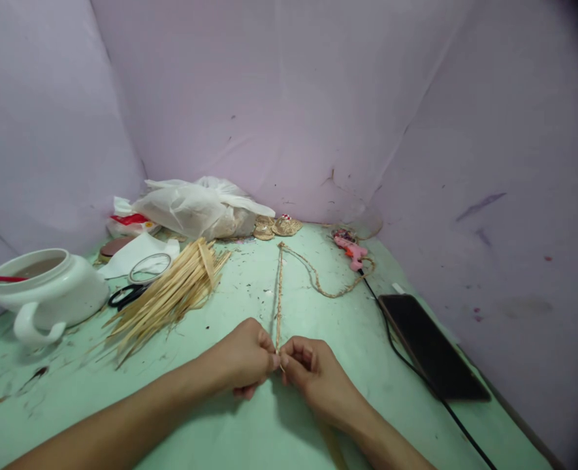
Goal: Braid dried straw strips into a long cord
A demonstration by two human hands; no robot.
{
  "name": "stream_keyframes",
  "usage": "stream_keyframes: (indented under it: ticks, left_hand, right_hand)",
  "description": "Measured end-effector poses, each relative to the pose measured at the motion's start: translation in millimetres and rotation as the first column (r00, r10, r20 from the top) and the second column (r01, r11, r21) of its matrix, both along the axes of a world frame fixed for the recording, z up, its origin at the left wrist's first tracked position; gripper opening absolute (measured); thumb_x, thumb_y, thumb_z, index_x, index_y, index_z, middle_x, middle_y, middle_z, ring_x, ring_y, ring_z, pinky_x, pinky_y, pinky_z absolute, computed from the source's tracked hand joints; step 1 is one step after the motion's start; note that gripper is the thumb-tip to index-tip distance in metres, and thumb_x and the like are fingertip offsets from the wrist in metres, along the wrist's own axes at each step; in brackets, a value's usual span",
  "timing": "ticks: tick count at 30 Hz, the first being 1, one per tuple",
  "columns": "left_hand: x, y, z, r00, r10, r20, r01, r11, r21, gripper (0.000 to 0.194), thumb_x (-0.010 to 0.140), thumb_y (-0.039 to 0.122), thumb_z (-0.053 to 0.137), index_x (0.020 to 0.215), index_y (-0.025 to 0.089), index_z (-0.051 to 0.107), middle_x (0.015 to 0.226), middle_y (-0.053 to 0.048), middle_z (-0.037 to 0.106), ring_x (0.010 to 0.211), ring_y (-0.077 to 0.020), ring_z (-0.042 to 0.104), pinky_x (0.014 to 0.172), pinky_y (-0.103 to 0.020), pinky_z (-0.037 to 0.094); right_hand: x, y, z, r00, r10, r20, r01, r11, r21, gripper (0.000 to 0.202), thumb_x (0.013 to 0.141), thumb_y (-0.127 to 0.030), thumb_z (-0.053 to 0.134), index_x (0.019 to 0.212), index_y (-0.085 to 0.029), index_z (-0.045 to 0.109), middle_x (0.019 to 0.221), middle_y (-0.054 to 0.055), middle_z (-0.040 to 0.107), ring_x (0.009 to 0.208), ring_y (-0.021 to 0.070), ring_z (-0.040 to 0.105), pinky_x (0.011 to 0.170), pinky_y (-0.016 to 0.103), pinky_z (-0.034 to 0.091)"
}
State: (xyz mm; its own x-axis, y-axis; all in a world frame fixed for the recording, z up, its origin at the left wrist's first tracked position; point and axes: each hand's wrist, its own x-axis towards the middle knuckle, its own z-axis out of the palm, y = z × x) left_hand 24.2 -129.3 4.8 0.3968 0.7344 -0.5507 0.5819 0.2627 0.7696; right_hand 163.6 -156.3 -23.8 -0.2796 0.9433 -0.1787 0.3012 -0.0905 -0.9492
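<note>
A thin braided straw cord [279, 294] runs away from me over the green table. At its far end it turns and curves back in a loose loop towards the right. My left hand [254, 356] is closed in a pinch on the cord's near end. Close against it, my right hand [308, 369] pinches the same end between thumb and forefinger. The fingertips of both hands almost meet, and they hide the very end of the cord. A pale flat strip [332, 444] shows below my right wrist.
Left stand a white pot [53, 287], black-handled scissors [126, 297], a roll of tape [149, 267] and a bundle of straw strips [176, 281]. A white plastic bag [195, 209] lies behind. At right are a pink glue gun [351, 252], its black cable [401, 352] and a dark phone [430, 346].
</note>
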Motion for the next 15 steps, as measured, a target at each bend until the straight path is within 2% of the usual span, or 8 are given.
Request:
stream_keyframes:
  ticks: [3,5,7,8,10,12,15]
  left_hand:
    - [-1,2,-5.4,0.998,-0.045,-0.034,0.051,0.977,0.207,0.011,0.052,0.017,0.041,0.041,0.015,0.041,0.035,0.005,0.029,0.036,-0.0050,0.026,0.035,-0.019,0.018]
    - [-2,2,-11.1,0.997,-0.070,0.032,0.061,0.972,0.229,0.011,0.052,0.015,0.040,0.041,0.015,0.038,0.039,0.005,0.027,0.039,-0.0049,0.023,0.037,-0.019,0.017]
    - [-3,2,-16.8,0.992,-0.076,0.105,0.051,0.974,0.221,0.012,0.054,0.015,0.039,0.042,0.016,0.035,0.041,0.005,0.024,0.041,-0.0050,0.021,0.038,-0.019,0.015]
    - [-4,1,-18.7,0.989,-0.075,0.130,0.044,0.974,0.223,0.013,0.054,0.016,0.039,0.042,0.016,0.034,0.042,0.005,0.023,0.042,-0.0051,0.021,0.038,-0.020,0.015]
    - [-6,-1,-20.0,0.985,-0.072,0.159,0.034,0.972,0.233,0.013,0.056,0.015,0.038,0.043,0.016,0.033,0.043,0.005,0.022,0.042,-0.0052,0.021,0.038,-0.020,0.015]
    - [-7,-3,-18.5,0.981,-0.068,0.184,0.021,0.969,0.248,0.015,0.057,0.014,0.037,0.044,0.016,0.031,0.043,0.005,0.022,0.043,-0.0051,0.021,0.038,-0.020,0.015]
    - [-6,-1,-16.6,0.977,-0.083,0.198,0.010,0.940,0.341,0.018,0.058,0.012,0.037,0.043,0.016,0.028,0.044,0.005,0.022,0.044,-0.0046,0.024,0.040,-0.019,0.016]
  right_hand:
    - [7,-4,5.6,0.968,0.036,0.248,-0.086,0.977,0.196,0.015,0.074,-0.023,0.043,0.065,-0.015,0.052,0.053,-0.002,0.047,0.049,0.0074,0.036,0.045,0.020,0.025]
    - [12,-8,12.1,0.919,0.062,0.390,-0.187,0.938,0.290,0.017,0.074,-0.022,0.044,0.062,-0.016,0.054,0.052,-0.002,0.047,0.048,0.0074,0.035,0.046,0.020,0.024]
    - [19,-7,20.8,0.883,0.125,0.453,-0.275,0.919,0.282,0.018,0.073,-0.024,0.046,0.061,-0.016,0.057,0.052,-0.002,0.049,0.048,0.0077,0.036,0.047,0.020,0.025]
    - [24,-3,25.9,0.881,0.143,0.451,-0.280,0.926,0.253,0.018,0.073,-0.026,0.046,0.063,-0.017,0.059,0.052,-0.001,0.051,0.048,0.0081,0.038,0.047,0.020,0.027]
    - [35,16,36.4,0.907,0.091,0.411,-0.179,0.967,0.179,0.023,0.074,-0.030,0.044,0.066,-0.016,0.061,0.055,0.000,0.054,0.049,0.0093,0.042,0.047,0.021,0.029]
    - [45,49,45.8,0.898,-0.054,0.437,-0.006,0.991,0.135,0.027,0.073,-0.035,0.044,0.065,-0.015,0.061,0.051,0.001,0.053,0.046,0.0100,0.043,0.044,0.021,0.029]
    - [52,117,53.3,0.803,-0.226,0.552,0.092,0.961,0.260,0.023,0.068,-0.034,0.048,0.065,-0.016,0.062,0.053,0.002,0.056,0.048,0.0114,0.047,0.044,0.021,0.029]
